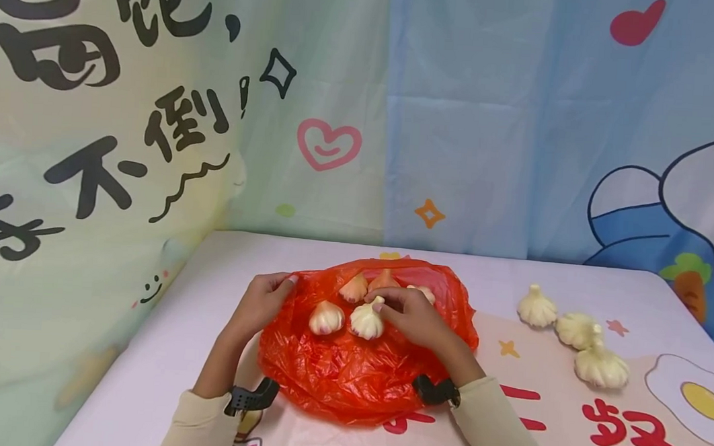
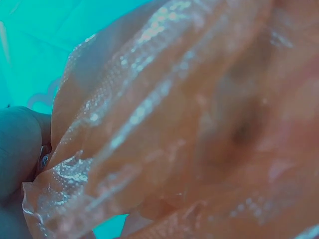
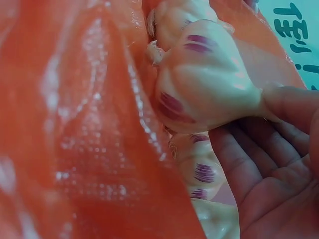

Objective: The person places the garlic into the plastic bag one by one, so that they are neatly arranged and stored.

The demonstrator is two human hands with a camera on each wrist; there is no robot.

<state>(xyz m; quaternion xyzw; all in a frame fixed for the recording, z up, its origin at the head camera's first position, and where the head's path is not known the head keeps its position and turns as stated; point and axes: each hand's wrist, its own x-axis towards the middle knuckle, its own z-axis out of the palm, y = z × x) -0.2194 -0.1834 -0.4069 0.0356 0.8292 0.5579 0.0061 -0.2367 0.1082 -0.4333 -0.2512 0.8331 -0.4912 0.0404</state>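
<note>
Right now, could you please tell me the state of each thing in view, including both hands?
Red bag: open, crumpled, on the table.
Left hand: pinching the bag's edge.
Right hand: pinching one garlic bulb by its stem.
That garlic bulb: stem up.
Other bagged bulbs: not held.
Three loose bulbs: on the table, outside the bag.

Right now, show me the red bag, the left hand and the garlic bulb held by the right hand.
Red bag (image 1: 349, 381), head view: crumpled front.
Left hand (image 1: 264, 302), head view: back of the hand.
Garlic bulb (image 3: 202, 79), right wrist view: rounded body.
</note>
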